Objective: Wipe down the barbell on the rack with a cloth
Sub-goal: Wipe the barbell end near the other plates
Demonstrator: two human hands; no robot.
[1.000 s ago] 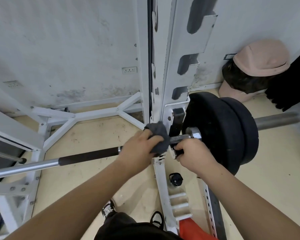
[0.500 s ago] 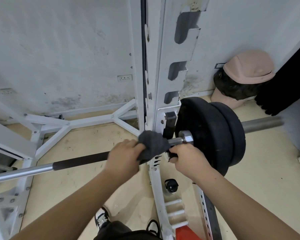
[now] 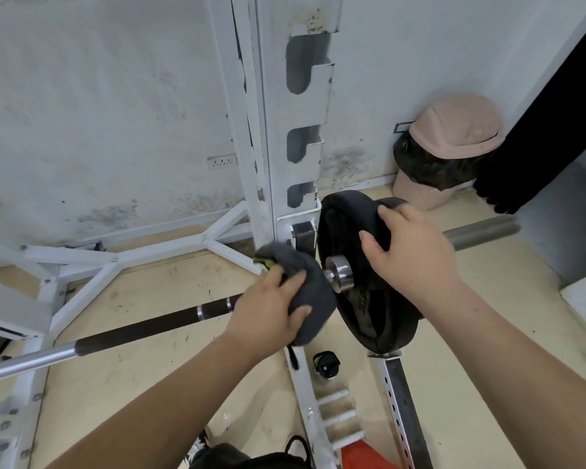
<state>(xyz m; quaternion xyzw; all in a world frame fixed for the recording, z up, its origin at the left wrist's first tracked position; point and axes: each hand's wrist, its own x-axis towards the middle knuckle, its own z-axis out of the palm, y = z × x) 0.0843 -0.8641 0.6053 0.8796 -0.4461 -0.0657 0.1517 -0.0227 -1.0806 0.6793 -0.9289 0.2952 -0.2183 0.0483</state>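
Rack upright point(image 3: 268, 130) carried the barbell point(image 3: 142, 330) in a low hook, so the shaft lay level and within reach. Two black plates point(image 3: 362, 319) loaded its right sleeve. Right hand point(image 3: 410, 252) lay over their top rim, fingers spread, probably steadying the bar against rolling. Left hand point(image 3: 268, 316) clenched a dark cloth point(image 3: 305, 292) around the shaft, just beside the collar, placed for wiping.

Containers: pink bin point(image 3: 416, 194) by the wall, lid on, black liner point(image 3: 427, 164) showing; contents hidden. What looked like a small black bottle point(image 3: 325, 365) stood on the floor; contents not discernible.
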